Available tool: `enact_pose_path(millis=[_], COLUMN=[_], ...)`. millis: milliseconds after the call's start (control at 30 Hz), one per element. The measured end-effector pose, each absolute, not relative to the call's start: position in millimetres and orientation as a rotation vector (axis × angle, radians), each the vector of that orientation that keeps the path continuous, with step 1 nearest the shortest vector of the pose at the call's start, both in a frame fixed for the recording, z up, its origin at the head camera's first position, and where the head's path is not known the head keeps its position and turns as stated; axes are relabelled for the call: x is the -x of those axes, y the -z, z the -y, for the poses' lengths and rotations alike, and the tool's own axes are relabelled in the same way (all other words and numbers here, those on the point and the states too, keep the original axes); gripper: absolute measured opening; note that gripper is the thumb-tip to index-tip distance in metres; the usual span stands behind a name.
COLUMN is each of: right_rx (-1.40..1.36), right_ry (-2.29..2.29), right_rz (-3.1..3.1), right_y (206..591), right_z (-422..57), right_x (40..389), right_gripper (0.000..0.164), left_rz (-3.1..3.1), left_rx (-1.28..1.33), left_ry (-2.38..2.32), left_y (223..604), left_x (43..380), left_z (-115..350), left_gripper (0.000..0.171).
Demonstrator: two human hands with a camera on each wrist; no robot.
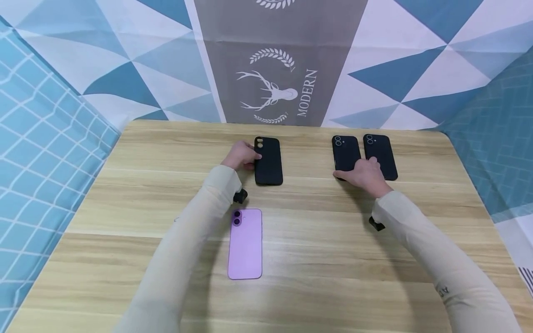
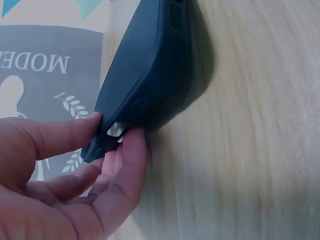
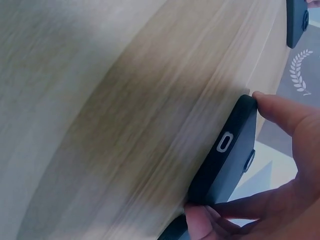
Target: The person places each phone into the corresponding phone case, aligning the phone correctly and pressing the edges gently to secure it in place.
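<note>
My left hand point(image 1: 240, 156) pinches the left edge of a black phone case point(image 1: 269, 163), near its camera cutout. Light shows through that cutout, and in the left wrist view the case point(image 2: 135, 75) appears tilted, thumb on its back and fingers underneath. Farther right, my right hand point(image 1: 367, 175) grips the lower end of a black-cased phone point(image 1: 346, 151). The right wrist view shows thumb and fingers on opposite sides of this phone point(image 3: 227, 160), with its charging port between them. A second black-cased phone point(image 1: 381, 155) lies just right of it, close to my fingers.
A purple phone point(image 1: 245, 245) lies back up on the wooden table point(image 1: 316, 259), beside my left forearm. Patterned cloth point(image 1: 270, 60) hangs behind the table's far edge. Blue tiled-pattern cloth point(image 1: 37, 152) borders the left side.
</note>
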State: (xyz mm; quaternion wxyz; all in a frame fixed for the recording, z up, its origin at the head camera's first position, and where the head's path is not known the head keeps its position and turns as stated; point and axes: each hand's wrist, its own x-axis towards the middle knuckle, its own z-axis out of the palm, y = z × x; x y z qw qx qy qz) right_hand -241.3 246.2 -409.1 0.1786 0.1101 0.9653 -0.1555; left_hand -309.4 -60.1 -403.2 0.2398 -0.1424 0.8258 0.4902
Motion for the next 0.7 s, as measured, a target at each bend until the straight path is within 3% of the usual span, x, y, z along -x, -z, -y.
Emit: enact_pose_path(millis=[333,700], right_rx=[-0.161,0.237], right_ry=[0.442,0.781], right_rz=[-2.957,-2.884], right_y=[408.6,408.2], right_z=[-220.9,-146.8], right_x=[224.2,178.5], right_gripper=[0.090,0.068], left_rz=[-2.091,-2.041], left_rx=[0.415,0.421], left_ry=[-1.546,-1.581], left_y=[409.3,415.2], left_x=[309.8,310.0], left_z=[70.2,73.5], left_gripper=[0.043,0.049])
